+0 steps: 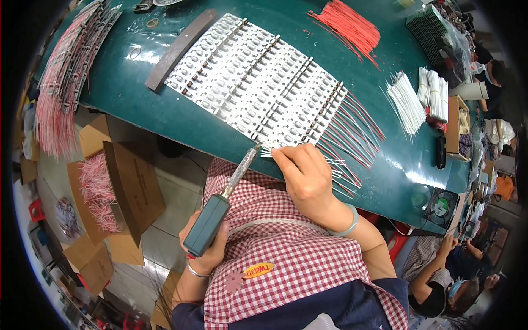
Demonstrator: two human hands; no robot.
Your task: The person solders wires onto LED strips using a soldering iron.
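My left hand (pixel 218 245) is wrapped round the green handle of a soldering iron (pixel 208 224). The iron's metal shaft points up and away, its tip reaching the near edge of a white circuit board panel (pixel 256 77). Close beside that tip, my right hand (pixel 308 173) pinches the end of a white wire; several short white wires (pixel 267 153) show by its fingertips. Rows of small components cover the panel. From its right edge fan out red and white wires (pixel 352 137), partly behind my right hand.
A dark bar (pixel 181 49) lies along the panel's left side. Red wires (pixel 349 27) and white wires (pixel 407 102) are heaped farther off. Wired strips (pixel 66 82) stand at the left, above a carton (pixel 132 187). A small fan (pixel 441 206) sits at right, near another person (pixel 440 280).
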